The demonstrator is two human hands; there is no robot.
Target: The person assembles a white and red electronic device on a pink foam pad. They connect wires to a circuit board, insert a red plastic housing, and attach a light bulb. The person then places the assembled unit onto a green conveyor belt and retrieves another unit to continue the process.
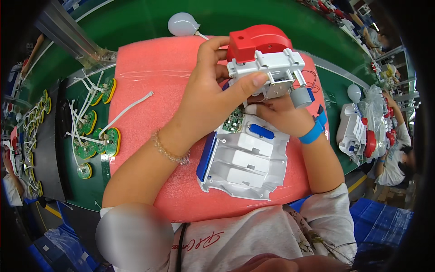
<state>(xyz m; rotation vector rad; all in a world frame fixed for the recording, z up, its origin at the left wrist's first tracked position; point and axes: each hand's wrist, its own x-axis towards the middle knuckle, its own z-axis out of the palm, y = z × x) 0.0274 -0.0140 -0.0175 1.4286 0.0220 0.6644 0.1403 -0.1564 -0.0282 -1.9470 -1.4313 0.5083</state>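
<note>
left hand (212,86) curled around red-white unit (267,58), right hand (285,119) beneath, its grip i cannot tell, white shell (249,158) near

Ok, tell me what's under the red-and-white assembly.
The right hand, part of a green circuit board and the white shell show below it; whatever else lies directly beneath is covered.

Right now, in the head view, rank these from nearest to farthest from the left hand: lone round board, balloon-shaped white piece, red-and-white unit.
1. Red-and-white unit, gripped by the left hand.
2. Balloon-shaped white piece, beyond the hand, toward the left.
3. Lone round board, well off to the left.
</note>
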